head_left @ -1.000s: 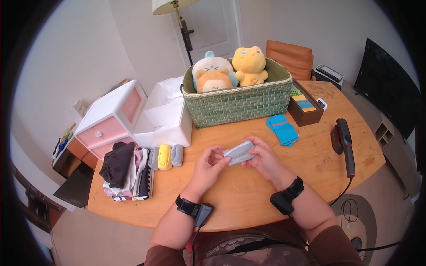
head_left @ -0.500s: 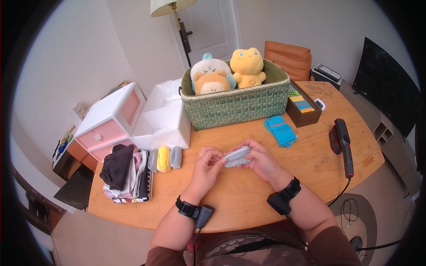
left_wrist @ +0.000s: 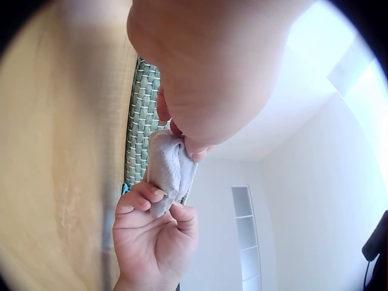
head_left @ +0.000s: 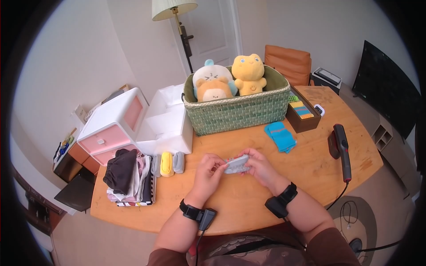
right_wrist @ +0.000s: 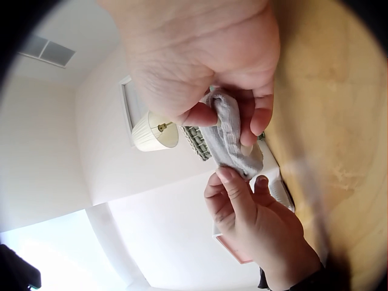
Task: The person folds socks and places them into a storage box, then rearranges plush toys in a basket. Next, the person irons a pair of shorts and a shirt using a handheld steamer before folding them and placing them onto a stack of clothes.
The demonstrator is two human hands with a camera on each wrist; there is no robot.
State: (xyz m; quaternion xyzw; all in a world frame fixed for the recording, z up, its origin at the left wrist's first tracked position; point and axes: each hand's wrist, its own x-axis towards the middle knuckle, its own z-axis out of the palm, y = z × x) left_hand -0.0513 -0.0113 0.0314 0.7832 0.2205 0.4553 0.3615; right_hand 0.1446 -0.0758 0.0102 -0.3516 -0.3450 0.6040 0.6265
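Note:
A small folded grey sock bundle [head_left: 236,164] is held between both hands above the table's middle; the wrist views show its soft folds [left_wrist: 167,167] [right_wrist: 229,136]. The left hand [head_left: 207,175] pinches its left end between thumb and fingers. At the other end, the right hand [head_left: 262,169] grips it with thumb and fingers. Rolled grey and yellow bundles [head_left: 166,164] stand in a row left of the hands. Behind and to the right lies a flat blue pair of socks [head_left: 281,137].
Folded clothes [head_left: 128,177] are stacked at the left, before a pink-fronted drawer unit [head_left: 106,139] and a white box [head_left: 166,135]. A green basket [head_left: 239,115] holds plush toys. A brown box [head_left: 306,123] and a black corded appliance [head_left: 341,150] are at the right.
The grey bundle and both hands sit slightly lower in the head view, whose whole scene has also shifted a little. Both hands have kept hold while the bundle's tilt changed slightly.

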